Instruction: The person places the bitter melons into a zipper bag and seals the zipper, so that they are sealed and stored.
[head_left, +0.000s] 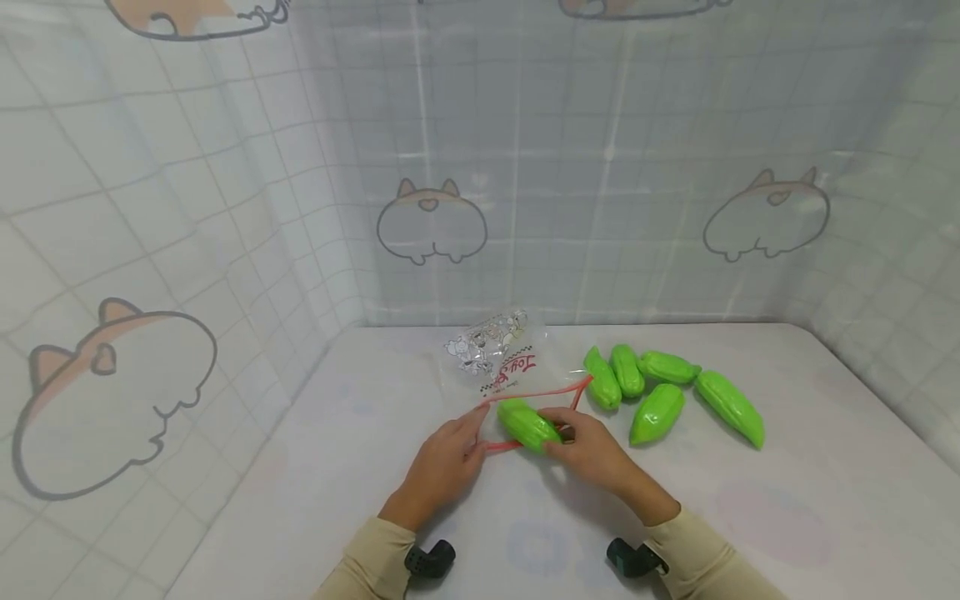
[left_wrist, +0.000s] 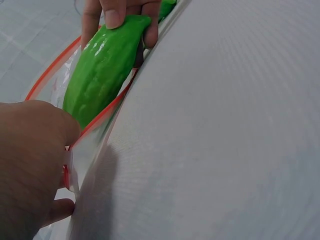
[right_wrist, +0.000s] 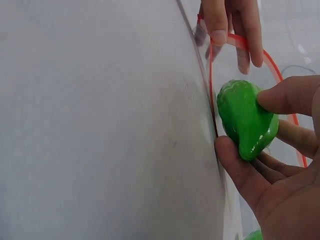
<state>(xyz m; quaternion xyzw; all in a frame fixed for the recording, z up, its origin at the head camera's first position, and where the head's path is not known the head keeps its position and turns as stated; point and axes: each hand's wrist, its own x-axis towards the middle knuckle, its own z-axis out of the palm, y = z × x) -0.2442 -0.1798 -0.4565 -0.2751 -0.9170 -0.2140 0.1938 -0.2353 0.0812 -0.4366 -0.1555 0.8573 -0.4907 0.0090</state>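
A clear plastic zip bag (head_left: 498, 354) with a red-edged mouth and printed pictures lies on the table, its opening toward me. My left hand (head_left: 447, 462) pinches the left corner of the mouth; in the right wrist view its thumb and fingers (right_wrist: 215, 22) straddle the red rim. My right hand (head_left: 588, 450) grips a bumpy green toy bitter melon (head_left: 527, 425) by its near end. The melon's far end is inside the spread mouth, as the left wrist view shows with the same melon (left_wrist: 102, 70) between the red rims.
Several more green toy vegetables lie right of the bag, among them a slim one (head_left: 602, 379) touching its corner, a plump one (head_left: 657, 414) and a long one (head_left: 731, 408). A patterned curtain (head_left: 562, 250) closes off the back and sides of the white table (head_left: 337, 475).
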